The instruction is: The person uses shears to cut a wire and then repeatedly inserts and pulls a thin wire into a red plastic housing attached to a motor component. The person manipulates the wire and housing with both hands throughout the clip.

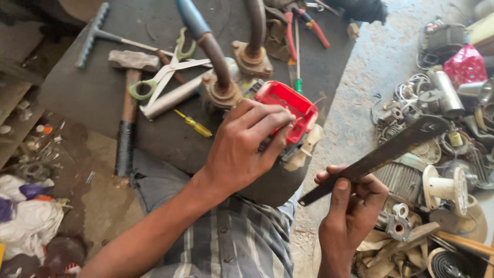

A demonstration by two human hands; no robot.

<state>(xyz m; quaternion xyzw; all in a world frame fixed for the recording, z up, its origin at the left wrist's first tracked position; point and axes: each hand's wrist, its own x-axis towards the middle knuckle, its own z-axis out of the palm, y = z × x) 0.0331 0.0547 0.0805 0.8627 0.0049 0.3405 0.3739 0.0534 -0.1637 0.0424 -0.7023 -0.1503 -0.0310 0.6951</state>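
There is just one view. The camera sits on the person's head and looks almost straight down at the lap and the floor. It is close: the left hand [247,149] fills the middle of the picture, and the right hand [352,216] is low on the right side. The top of the picture faces away from the person, where a wooden-handled grey hammer [128,98] lies on a dark flat mat [92,92]. The right edge takes in a heap of old metal parts [442,154] on the ground.
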